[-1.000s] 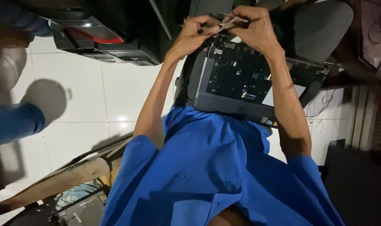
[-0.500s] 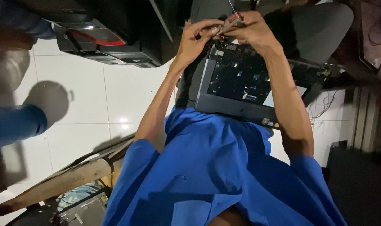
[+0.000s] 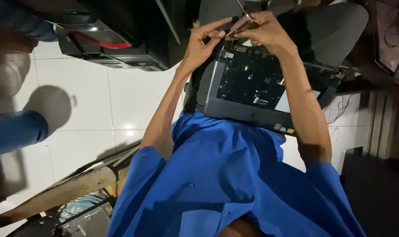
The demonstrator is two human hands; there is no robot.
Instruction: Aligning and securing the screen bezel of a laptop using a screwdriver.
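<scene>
Opened laptop base resting on lap. Above its far edge, left hand and right hand both pinched on small thin part. Better to keep grip light, steady, no twisting.

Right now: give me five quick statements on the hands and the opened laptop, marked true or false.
1. Both hands meet at the far edge of the opened laptop. True.
2. The left hand lies flat on the white tiled floor. False: it is raised at the laptop's far edge, with its fingers pinched beside the right hand.
3. The laptop rests on the lap, above the blue shirt. True.
4. The laptop's keyboard is in place. False: a dark circuit board shows inside the grey frame.
5. A thin metal tool sticks out by the right hand. True, though which fingers grip it cannot be told.
</scene>
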